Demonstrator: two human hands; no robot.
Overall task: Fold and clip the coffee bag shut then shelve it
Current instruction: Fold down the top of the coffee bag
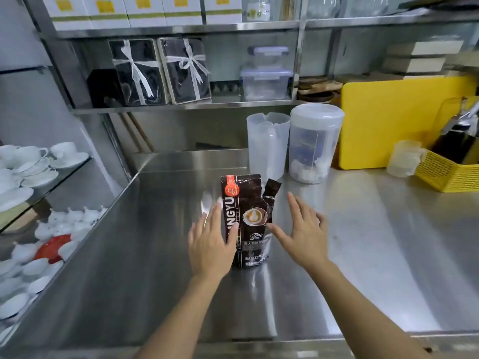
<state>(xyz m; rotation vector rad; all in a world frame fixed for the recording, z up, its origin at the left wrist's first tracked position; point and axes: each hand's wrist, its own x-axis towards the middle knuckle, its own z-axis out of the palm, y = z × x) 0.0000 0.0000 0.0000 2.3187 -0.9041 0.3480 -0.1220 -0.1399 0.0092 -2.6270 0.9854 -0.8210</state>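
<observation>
Both forearms stretched forward over steel counter (129, 255). Left hand (210, 248) flat, fingers spread, thumb touching side of upright coffee bag (247, 221); right hand (302, 235) splayed, released, thumb tip just beside bag's right edge. Bag mid-counter, top unfolded. Bare steel left and right; clear pitcher (267, 143) and lidded canister (313, 141) behind.

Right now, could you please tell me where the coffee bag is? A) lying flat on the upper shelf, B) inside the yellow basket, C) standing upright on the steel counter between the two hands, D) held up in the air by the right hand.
C: the coffee bag stands upright on the steel counter, with the left hand at one side and the right hand open at the other.
</observation>
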